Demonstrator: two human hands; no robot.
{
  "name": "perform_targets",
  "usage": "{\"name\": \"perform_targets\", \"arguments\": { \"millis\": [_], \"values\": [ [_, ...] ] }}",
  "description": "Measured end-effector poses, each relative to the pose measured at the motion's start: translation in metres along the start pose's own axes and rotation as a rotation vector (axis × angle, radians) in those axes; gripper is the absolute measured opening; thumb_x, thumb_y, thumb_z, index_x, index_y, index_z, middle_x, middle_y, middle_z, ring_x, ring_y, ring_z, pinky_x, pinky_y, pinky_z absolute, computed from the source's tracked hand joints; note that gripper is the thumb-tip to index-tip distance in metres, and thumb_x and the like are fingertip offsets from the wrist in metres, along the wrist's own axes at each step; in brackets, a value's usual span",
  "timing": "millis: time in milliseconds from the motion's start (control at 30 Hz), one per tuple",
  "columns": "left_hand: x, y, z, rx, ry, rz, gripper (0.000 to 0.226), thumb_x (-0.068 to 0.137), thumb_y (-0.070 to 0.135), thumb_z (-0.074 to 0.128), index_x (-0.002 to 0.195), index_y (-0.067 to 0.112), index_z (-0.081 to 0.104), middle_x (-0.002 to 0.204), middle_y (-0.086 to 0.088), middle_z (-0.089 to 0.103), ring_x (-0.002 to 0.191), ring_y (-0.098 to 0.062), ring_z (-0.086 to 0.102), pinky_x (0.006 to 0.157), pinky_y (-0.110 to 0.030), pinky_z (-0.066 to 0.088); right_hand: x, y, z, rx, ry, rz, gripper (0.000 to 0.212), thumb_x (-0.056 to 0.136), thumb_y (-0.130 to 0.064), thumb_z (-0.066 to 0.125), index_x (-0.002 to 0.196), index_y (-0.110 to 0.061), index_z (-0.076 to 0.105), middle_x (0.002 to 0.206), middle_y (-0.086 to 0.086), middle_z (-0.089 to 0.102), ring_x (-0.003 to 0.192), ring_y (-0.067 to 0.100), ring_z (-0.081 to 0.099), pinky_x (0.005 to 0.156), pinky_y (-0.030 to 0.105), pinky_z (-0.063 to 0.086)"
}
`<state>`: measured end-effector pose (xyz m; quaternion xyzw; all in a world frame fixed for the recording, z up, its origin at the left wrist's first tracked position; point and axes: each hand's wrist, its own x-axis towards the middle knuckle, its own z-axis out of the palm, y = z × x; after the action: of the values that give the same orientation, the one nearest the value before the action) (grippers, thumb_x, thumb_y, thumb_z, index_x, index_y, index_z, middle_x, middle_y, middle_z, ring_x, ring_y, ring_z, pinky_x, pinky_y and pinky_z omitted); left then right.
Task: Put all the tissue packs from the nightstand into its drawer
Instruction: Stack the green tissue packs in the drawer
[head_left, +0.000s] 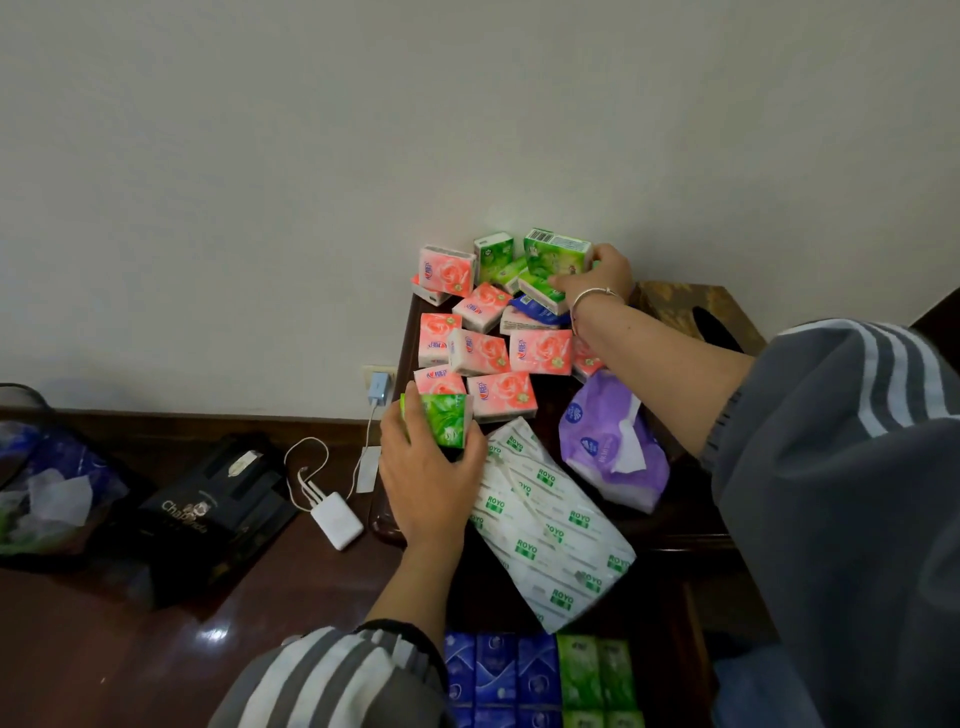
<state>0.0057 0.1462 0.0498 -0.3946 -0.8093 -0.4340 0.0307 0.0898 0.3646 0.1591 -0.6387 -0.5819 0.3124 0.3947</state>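
Mid-collection, the left hand (423, 478) had its fingers (415, 410) closed round a green pack (445, 420) at the nightstand surface's (691, 525) front edge, the right hand (597, 275) pinched stacked green packs (556, 257) by the wall, and next both loads probably needed carrying to the open drawer (540, 675) below.

"ROYO" in green, over and over, across the white tissue pack (550, 525) at lower centre. Over at left, pale lettering on the black box (208, 506) on the floor starts "Cha", and the rest blurs out. The pink packs (501, 396) carry a blue logo, the green pack (557, 252) at top a barcode — neither can be read.
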Motion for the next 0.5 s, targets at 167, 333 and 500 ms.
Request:
{"name": "perform_targets", "arguments": {
  "millis": [167, 333, 500],
  "values": [
    [0.0, 0.003, -0.005, -0.079, -0.05, -0.05, 0.07, 0.085, 0.056, 0.047, 0.145, 0.024, 0.028, 0.14, -0.002, 0.044, 0.123, -0.023, 0.049, 0.099, -0.043, 0.042, -0.02, -0.014, -0.03, 0.269, -0.088, 0.139, 0.032, 0.064, -0.001, 0.081, 0.079, -0.011, 0.055, 0.101, 0.015, 0.068, 0.088, 0.03, 0.067, 0.078, 0.048, 0.056],
    [0.002, 0.017, -0.025, -0.324, -0.009, -0.204, 0.07, 0.082, 0.057, 0.052, 0.142, 0.023, 0.036, 0.134, -0.001, 0.052, 0.125, -0.021, 0.046, 0.108, -0.052, 0.032, -0.07, -0.031, -0.067, 0.618, -0.301, 0.235, 0.031, 0.07, 0.01, 0.072, 0.073, -0.014, 0.053, 0.074, 0.01, 0.063, 0.05, 0.023, 0.063, 0.045, 0.032, 0.054],
    [0.001, 0.057, -0.055, -0.736, -0.168, -0.445, 0.062, 0.076, 0.063, 0.049, 0.128, 0.03, 0.045, 0.128, 0.0, 0.06, 0.112, -0.012, 0.057, 0.097, -0.039, 0.044, -0.135, -0.032, -0.098, 0.745, -0.455, 0.233, 0.032, 0.075, 0.014, 0.066, 0.087, -0.013, 0.054, 0.077, 0.009, 0.064, 0.049, 0.017, 0.063, 0.051, 0.032, 0.055]
  ]
}}
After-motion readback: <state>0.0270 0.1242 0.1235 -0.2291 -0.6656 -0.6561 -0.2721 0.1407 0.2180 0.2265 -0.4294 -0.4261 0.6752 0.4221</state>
